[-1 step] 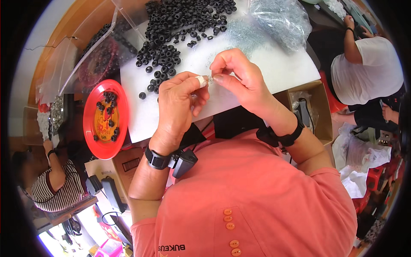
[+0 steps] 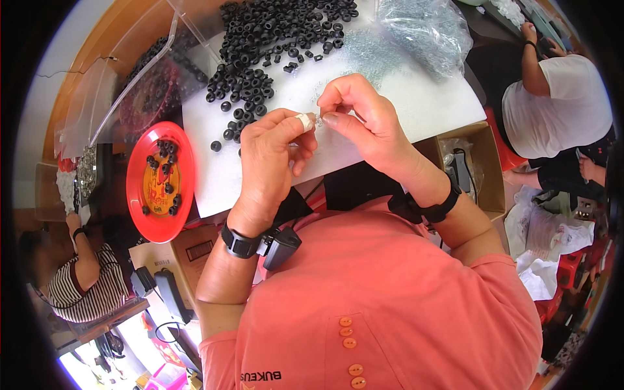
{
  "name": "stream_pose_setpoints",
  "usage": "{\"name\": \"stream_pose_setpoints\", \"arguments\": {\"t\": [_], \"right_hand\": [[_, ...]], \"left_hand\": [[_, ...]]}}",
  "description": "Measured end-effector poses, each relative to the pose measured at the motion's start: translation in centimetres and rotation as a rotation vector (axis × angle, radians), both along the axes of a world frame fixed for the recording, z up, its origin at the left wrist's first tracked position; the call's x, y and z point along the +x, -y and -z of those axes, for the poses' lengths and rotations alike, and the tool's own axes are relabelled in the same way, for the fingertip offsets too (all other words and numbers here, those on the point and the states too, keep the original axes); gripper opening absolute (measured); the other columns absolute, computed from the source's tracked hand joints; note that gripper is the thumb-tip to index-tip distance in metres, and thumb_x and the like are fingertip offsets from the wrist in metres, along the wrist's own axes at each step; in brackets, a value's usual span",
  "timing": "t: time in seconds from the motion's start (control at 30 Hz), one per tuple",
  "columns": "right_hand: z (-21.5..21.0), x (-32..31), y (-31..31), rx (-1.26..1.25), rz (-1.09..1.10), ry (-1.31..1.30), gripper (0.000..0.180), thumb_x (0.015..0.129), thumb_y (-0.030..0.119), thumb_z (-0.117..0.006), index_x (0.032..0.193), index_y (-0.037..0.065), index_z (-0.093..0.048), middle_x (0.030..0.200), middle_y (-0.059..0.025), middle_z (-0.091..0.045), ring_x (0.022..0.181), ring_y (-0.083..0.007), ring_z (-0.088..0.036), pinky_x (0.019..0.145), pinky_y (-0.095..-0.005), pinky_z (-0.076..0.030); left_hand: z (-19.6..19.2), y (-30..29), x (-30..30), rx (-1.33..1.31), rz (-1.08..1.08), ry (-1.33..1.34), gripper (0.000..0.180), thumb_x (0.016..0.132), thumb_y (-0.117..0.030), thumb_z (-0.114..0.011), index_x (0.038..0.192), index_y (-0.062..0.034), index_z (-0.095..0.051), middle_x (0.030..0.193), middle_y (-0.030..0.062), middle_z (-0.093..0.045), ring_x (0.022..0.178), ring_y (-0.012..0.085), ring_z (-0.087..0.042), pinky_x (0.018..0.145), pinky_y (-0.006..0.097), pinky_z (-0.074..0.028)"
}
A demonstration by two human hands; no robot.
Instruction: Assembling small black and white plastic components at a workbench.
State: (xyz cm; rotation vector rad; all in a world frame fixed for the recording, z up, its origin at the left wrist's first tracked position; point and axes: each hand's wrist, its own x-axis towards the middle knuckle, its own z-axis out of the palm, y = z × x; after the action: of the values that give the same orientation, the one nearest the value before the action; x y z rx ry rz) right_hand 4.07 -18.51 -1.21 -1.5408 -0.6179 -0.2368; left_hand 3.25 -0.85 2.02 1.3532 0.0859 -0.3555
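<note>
Above the near part of a white work surface [image 2: 279,172], my two hands meet at their fingertips. My left hand [image 2: 276,146] has white tape around one digit and pinches a tiny silvery piece [image 2: 318,120], too small to make out its kind. My right hand [image 2: 367,123] closes thumb against forefinger on the other side of that same piece. Beyond them lies a heap of small black ring-shaped parts [image 2: 260,39], with a few strays nearer my left hand. Farther right is a scatter of tiny silvery-grey pieces [image 2: 370,55] beside a clear plastic bag [image 2: 426,32] full of similar ones.
A red plate [image 2: 136,201] with several black parts stands left of the surface, near a clear plastic bin [image 2: 97,97]. An open cardboard box [image 2: 491,169] is at the right. One person [image 2: 84,286] sits at left, another [image 2: 556,107] at right.
</note>
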Motion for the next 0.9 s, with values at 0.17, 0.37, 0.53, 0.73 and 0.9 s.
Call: {"name": "stream_pose_setpoints", "arguments": {"t": [0.17, 0.37, 0.53, 0.73, 0.9], "right_hand": [[0.2, 0.3, 0.2, 0.112, 0.03, -0.146, 0.019, 0.089, -0.005, -0.057, 0.105, 0.003, -0.052, 0.087, -0.0014, -0.055, 0.079, -0.0072, -0.054, 0.071, -0.0231, -0.046], [-0.5, 0.0, -0.2, 0.238, -0.054, -0.28, 0.019, 0.088, -0.005, -0.058, 0.104, 0.003, -0.052, 0.089, -0.0008, -0.056, 0.081, -0.0067, -0.055, 0.073, -0.0224, -0.046], [-0.6, 0.0, 0.0, 0.232, -0.08, -0.275, 0.019, 0.088, -0.005, -0.058, 0.105, 0.003, -0.052, 0.09, -0.001, -0.056, 0.081, -0.0069, -0.055, 0.073, -0.0226, -0.046], [0.0, 1.1, 1.3, 0.054, 0.065, -0.107, 0.02, 0.088, -0.005, -0.058, 0.105, 0.003, -0.053, 0.087, -0.0022, -0.058, 0.08, -0.009, -0.057, 0.073, -0.0249, -0.048], [-0.6, 1.8, 1.2, -0.057, 0.125, -0.006, 0.022, 0.086, -0.006, -0.059, 0.104, 0.004, -0.054, 0.083, -0.0028, -0.057, 0.079, -0.0105, -0.058, 0.074, -0.0256, -0.049]], "left_hand": [[0.4, 0.4, -1.0, 0.308, -0.171, 0.46, 0.018, 0.083, 0.0, -0.067, 0.101, -0.0024, -0.068, 0.087, 0.0055, -0.065, 0.067, 0.0112, -0.056, 0.052, 0.023, -0.044], [2.0, 0.4, 0.5, 0.719, -0.131, 1.19, 0.027, 0.073, 0.005, -0.073, 0.097, -0.0051, -0.065, 0.091, 0.0087, -0.058, 0.081, 0.0231, -0.055, 0.059, 0.033, -0.045], [2.2, 0.1, 0.3, 0.742, -0.049, 1.091, 0.01, 0.079, -0.002, -0.072, 0.086, -0.0023, -0.064, 0.075, 0.0068, -0.058, 0.068, 0.0214, -0.054, 0.059, 0.034, -0.044], [0.6, -0.7, 0.4, 0.239, -0.074, 0.265, 0.014, 0.09, -0.012, -0.067, 0.088, 0.0014, -0.07, 0.069, 0.0017, -0.064, 0.059, 0.0049, -0.052, 0.05, 0.02, -0.037], [1.0, -0.7, 0.8, 0.259, -0.049, 0.288, 0.015, 0.087, -0.009, -0.067, 0.094, 0.0041, -0.071, 0.073, 0.0048, -0.064, 0.058, 0.0068, -0.052, 0.048, 0.02, -0.037]]}}
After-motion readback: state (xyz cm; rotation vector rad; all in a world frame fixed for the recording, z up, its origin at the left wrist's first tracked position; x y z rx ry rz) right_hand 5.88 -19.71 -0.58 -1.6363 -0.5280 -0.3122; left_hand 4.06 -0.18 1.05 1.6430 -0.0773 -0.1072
